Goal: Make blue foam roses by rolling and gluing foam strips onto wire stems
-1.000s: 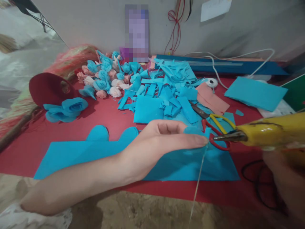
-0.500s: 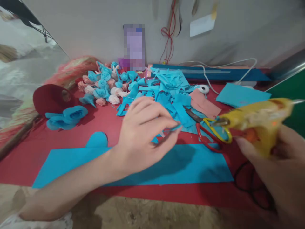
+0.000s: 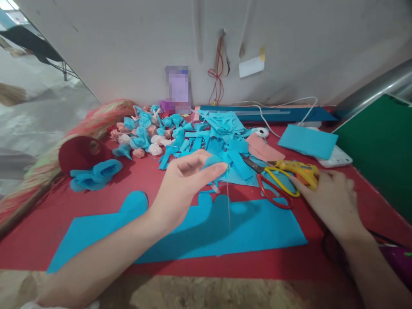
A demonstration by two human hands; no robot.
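Observation:
My left hand [image 3: 186,184] pinches a small blue crepe paper piece [image 3: 213,160] between thumb and fingers above the table. A thin pale strand, like glue, hangs below the fingertips. At the right, my right hand [image 3: 334,201] grips a yellow glue gun [image 3: 304,172], held low by the table with its nozzle pointing left. Scissors [image 3: 278,184] with red and yellow handles lie just left of the gun. Under my left hand stretches a long blue paper strip [image 3: 225,231]. Rounded blue petals [image 3: 135,201] lie along its far edge.
Blue paper scraps [image 3: 222,133] are heaped at the back. Small blue, pink and white paper roses [image 3: 141,133] cluster behind left. A red roll [image 3: 82,154] stands near a large blue flower [image 3: 96,174]. A folded blue sheet [image 3: 307,141] rests on a white object at right.
My right hand has lowered the glue gun toward the table beside the scissors. My left hand has turned, showing more of the blue paper. The head view has shifted.

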